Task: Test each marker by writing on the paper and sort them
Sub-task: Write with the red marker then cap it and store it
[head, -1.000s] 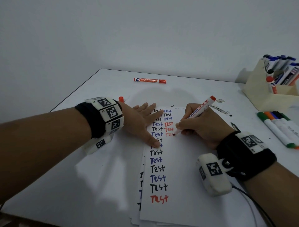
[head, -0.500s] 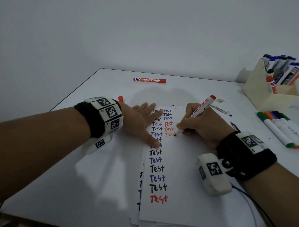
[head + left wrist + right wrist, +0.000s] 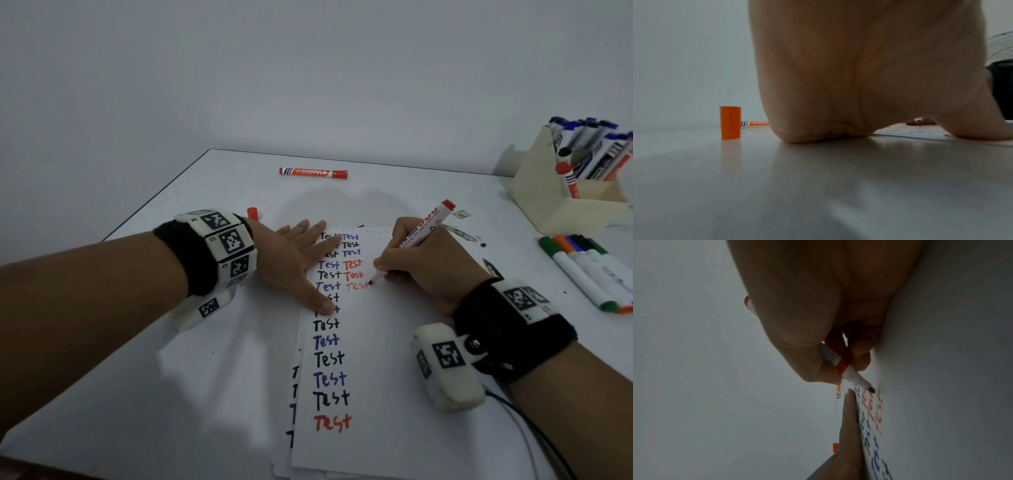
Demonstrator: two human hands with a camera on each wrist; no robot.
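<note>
Red marker [image 3: 425, 225] gripped in right hand [image 3: 423, 267] fingers, tip on paper [image 3: 376, 342] mid-tabletop [image 3: 205, 377], left hand [image 3: 291, 260] flat, fingers straight on paper's left edge, beige holder [image 3: 551, 195] far right packed with upright markers [image 3: 589, 144], loose markers [image 3: 589, 270] lying nearer, red cap [image 3: 730, 123] standing left

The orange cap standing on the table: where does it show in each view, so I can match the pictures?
Head: orange cap peeks out just beyond the left wrist band, left of centre.
Left wrist: it stands upright at left, on the table.
Right wrist: a small orange patch low, left of the left hand, is probably it.
Shared landmark: the capped red marker lying beyond it.
</note>
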